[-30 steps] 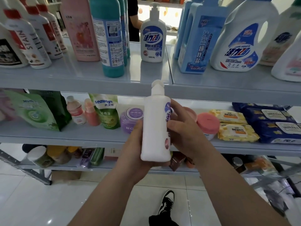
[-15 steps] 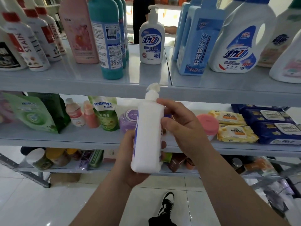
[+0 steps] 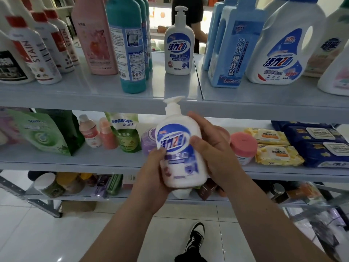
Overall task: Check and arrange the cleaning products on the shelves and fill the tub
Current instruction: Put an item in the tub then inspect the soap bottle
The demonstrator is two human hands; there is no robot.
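I hold a white pump bottle point(image 3: 179, 148) with a blue label upright in front of the middle shelf, its label facing me. My left hand point(image 3: 153, 178) grips it from below and the left, thumb on the label. My right hand point(image 3: 211, 148) wraps around its right side, thumb across the label. An identical pump bottle point(image 3: 179, 46) stands on the top shelf point(image 3: 170, 86) straight above. No tub is in view.
The top shelf carries stain-remover bottles point(image 3: 35, 50), a pink bottle point(image 3: 94, 36), teal bottles point(image 3: 128, 46), a blue jug point(image 3: 232, 50) and a white detergent jug point(image 3: 283, 50). The middle shelf point(image 3: 94, 161) holds green pouches, small bottles, a pink-lidded jar point(image 3: 243, 146) and wipe packs point(image 3: 275, 152). A person stands behind the shelves.
The bottle has been turned in my hands from its plain white side to its blue label facing me, and it sits slightly lower. Both hands shifted their grip around it.
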